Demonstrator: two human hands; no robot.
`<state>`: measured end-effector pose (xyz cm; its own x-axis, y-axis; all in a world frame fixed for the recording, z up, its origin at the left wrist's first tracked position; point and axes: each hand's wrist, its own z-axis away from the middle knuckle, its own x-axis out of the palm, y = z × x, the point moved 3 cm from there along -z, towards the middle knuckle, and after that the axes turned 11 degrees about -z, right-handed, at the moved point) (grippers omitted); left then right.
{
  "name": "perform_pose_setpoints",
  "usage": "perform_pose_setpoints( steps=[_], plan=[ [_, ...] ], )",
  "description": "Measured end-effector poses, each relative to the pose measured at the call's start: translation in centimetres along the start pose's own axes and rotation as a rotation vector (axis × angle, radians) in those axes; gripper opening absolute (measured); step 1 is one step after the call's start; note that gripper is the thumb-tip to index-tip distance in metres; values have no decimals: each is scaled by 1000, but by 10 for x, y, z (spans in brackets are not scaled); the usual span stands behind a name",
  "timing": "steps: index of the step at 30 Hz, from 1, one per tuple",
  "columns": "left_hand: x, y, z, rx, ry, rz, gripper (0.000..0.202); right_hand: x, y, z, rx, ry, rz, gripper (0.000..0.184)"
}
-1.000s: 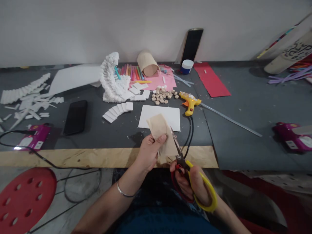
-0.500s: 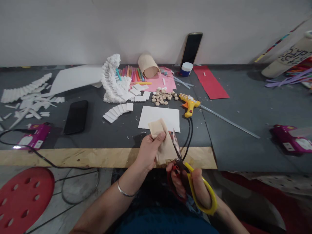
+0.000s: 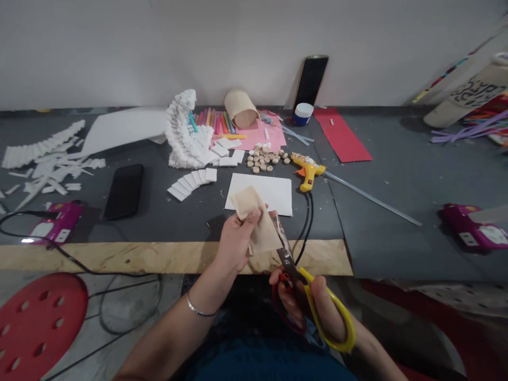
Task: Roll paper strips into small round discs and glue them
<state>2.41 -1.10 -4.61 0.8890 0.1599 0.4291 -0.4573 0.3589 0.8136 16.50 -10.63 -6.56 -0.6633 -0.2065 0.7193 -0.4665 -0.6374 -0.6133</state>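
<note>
My left hand (image 3: 237,241) pinches a soft, creased piece of tan paper (image 3: 257,222) between thumb and fingers, above the table's front edge. My right hand (image 3: 293,304) grips a pair of scissors (image 3: 289,259) with yellow and red handles. Their steel blades (image 3: 282,235) point up beside the sheet's right edge, and the tips are hidden behind it. I cannot tell whether the blades are cutting the sheet. A white card (image 3: 260,193) lies on the table just beyond the sheet.
Beyond my hands stand a yellow glue gun (image 3: 308,172) with black cords, wooden discs (image 3: 265,160), white foam squares (image 3: 193,182), a white pleated foam form (image 3: 184,132), and a tan paper roll (image 3: 241,108). A black phone (image 3: 124,191) lies left. A red stool (image 3: 37,325) is below.
The tan sheet and my left hand have shifted left and slightly up. The scissors have tilted, with their tips leaning left toward the sheet.
</note>
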Motion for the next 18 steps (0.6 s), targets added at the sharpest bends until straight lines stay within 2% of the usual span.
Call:
perform_pose_setpoints(
  steps=[6, 13, 18],
  plan=[
    [0, 4, 1, -15, -64, -68, 49, -2, 1, 6, -26, -58, 93, 72],
    [-7, 11, -2, 7, -6, -36, 44, -7, -2, 13, -26, -44, 181, 75],
    [-5, 3, -7, -121, -86, 70, 32, -9, 0, 12, -18, -52, 58, 77]
  ],
)
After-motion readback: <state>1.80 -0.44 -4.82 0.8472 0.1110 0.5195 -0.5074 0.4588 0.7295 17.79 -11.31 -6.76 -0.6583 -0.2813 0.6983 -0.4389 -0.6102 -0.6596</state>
